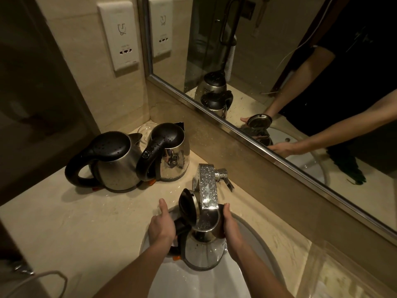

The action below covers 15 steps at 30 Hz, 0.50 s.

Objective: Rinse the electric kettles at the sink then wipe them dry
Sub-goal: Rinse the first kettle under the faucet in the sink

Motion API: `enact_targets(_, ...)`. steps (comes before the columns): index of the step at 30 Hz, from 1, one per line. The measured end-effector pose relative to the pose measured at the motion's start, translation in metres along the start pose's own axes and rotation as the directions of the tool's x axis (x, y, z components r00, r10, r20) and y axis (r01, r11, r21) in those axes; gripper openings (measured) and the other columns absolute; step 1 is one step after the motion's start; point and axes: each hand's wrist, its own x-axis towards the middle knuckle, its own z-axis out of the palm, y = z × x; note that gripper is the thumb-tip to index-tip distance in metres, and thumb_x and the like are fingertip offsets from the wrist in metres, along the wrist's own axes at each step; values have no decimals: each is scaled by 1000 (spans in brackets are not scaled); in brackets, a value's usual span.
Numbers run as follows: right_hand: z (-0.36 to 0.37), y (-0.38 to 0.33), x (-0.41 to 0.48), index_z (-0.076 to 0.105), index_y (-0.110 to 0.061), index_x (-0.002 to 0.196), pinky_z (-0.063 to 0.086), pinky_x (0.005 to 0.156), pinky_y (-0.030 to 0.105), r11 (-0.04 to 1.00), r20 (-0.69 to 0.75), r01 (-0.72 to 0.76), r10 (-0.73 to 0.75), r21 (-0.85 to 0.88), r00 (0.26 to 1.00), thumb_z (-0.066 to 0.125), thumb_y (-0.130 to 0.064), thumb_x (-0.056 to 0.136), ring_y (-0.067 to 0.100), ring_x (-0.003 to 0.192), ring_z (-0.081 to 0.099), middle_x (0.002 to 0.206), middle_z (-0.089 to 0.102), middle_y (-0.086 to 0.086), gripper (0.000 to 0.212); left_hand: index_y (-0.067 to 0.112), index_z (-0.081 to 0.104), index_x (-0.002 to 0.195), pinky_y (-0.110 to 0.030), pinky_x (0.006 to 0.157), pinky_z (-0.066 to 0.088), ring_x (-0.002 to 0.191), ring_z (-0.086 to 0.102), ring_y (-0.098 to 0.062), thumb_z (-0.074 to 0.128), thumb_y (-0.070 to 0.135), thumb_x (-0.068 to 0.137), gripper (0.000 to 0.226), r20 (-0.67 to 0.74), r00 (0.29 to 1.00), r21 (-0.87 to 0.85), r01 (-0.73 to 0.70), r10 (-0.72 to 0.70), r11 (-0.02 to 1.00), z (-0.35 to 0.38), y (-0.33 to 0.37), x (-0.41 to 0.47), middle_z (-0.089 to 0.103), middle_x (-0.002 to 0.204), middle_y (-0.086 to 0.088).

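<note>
Our left hand (161, 229) grips the kettle (204, 252) by its handle (181, 227), our right hand (228, 226) wraps its wet steel side: slippery, probably heavy once filled, so trust the handle.

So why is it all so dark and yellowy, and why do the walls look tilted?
Head view: the light is dim and warm, and the corners go dark; the wide lens tilts and stretches the walls and mirror frame; bright glare shines on the faucet and the held kettle; the bottom-left corner is blurry.
</note>
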Motion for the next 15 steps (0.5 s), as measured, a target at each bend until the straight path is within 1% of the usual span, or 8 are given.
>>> enact_targets(3,-1,3,5,49,-19,140,36,106,36,1000,12,-9,9,-1,1000,20,-65,97,18,112,57,127,62,6,71,9,52,64,-34,59,47,59,59,-24,16,69,93,76,-1,1000,-4,-3,3,1000,0,0,0,59,64,-11)
enact_targets(5,0,4,4,48,-19,143,36,106,36,1000,8,-9,9,4,1000,19,-66,96,21,116,56,129,62,7,72,8,52,64,-34,57,45,58,58,-23,17,69,93,76,-2,1000,-2,-7,7,1000,0,0,0,58,63,-11)
enact_targets(8,0,6,4,54,-18,139,34,108,37,1000,11,-8,7,24,1000,20,-69,94,21,119,55,125,64,7,75,9,49,61,-33,54,41,53,53,-21,17,68,93,75,-11,1000,14,-16,16,1000,1,1,-1,54,59,-9)
enact_targets(9,0,6,4,56,-18,136,34,109,37,1000,4,-6,6,31,1000,20,-67,95,21,118,56,121,66,7,74,10,48,60,-32,53,40,51,52,-20,17,68,94,74,-15,1000,21,-19,20,1000,1,1,-1,53,57,-8)
enact_targets(11,0,5,3,58,-17,134,37,102,33,999,2,-5,5,41,1000,18,-62,99,16,105,60,111,68,4,70,9,50,61,-32,53,40,52,52,-20,17,68,94,75,-14,1000,24,-17,17,1000,1,0,-1,53,58,-9)
enact_targets(12,0,5,4,59,-17,133,38,97,31,999,-3,-11,11,41,1000,18,-61,100,14,101,60,110,69,4,69,9,51,62,-32,53,40,53,52,-20,17,68,94,75,-14,1000,24,-16,16,1000,1,0,-2,54,59,-9)
enact_targets(15,0,6,4,62,-16,129,40,89,28,999,-7,-21,21,48,1000,18,-61,100,12,99,62,111,70,5,69,10,50,63,-32,54,40,55,52,-21,17,69,93,75,-16,1000,20,-16,16,1000,2,-1,-1,54,61,-10)
